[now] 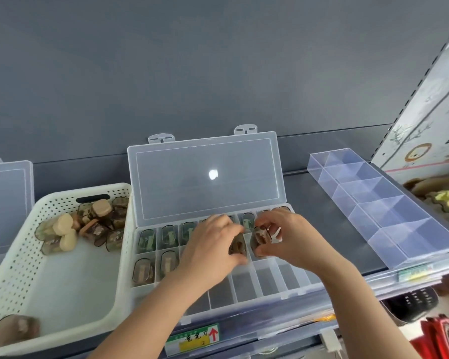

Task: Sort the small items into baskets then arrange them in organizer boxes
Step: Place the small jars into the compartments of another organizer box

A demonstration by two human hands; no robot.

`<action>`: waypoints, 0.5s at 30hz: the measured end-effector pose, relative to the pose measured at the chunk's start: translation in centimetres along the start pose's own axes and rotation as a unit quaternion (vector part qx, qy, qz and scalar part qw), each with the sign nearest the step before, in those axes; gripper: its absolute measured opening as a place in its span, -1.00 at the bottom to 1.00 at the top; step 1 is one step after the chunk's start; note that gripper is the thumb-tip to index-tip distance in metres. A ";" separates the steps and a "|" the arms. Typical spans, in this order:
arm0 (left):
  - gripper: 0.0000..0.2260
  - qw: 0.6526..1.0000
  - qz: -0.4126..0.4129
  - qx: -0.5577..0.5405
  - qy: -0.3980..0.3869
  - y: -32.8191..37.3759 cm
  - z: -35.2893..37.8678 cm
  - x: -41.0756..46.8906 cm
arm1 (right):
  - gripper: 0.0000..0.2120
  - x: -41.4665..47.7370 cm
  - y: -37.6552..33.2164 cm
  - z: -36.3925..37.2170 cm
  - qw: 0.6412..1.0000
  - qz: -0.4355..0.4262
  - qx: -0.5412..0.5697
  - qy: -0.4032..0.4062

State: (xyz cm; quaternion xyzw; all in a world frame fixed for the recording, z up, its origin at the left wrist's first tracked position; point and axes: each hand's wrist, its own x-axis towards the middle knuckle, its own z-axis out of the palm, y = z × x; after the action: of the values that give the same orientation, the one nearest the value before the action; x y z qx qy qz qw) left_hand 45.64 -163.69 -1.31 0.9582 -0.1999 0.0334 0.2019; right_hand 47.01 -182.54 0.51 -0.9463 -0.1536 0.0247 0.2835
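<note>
- Left grip [213, 244] pinches a brown item [237, 246] over the open organizer box [270, 278].
- Right grip [289, 237] pinches a second item [260, 237], just beside the first.
- Loose items [94, 224] lie in the white basket [62, 286].

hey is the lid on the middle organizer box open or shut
Open. The lid stands raised behind the organizer box, leaving its compartments uncovered.

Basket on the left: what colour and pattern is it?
White basket, its walls perforated with rows of small round holes; the head view shows it.
</note>
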 end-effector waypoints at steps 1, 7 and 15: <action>-0.48 1.000 -0.004 0.007 -0.006 0.0 0.1 0.0 | -0.61 0.1 0.2 0.2 1.000 -0.004 -0.012 -0.005; -0.48 0.998 -0.024 0.027 -0.048 -0.5 0.4 0.4 | -0.60 0.8 0.5 1.0 0.997 -0.010 -0.068 -0.041; -0.55 0.996 -0.010 0.048 -0.072 -0.8 0.3 0.5 | -0.64 1.5 0.6 0.7 0.995 -0.009 -0.066 -0.078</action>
State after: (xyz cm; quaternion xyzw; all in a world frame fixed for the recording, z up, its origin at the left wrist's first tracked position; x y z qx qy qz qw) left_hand 46.43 -163.35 -1.85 0.9688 -0.2022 -0.0278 0.1407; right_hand 48.52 -182.21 -0.39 -0.9566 -0.1848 0.0862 0.2081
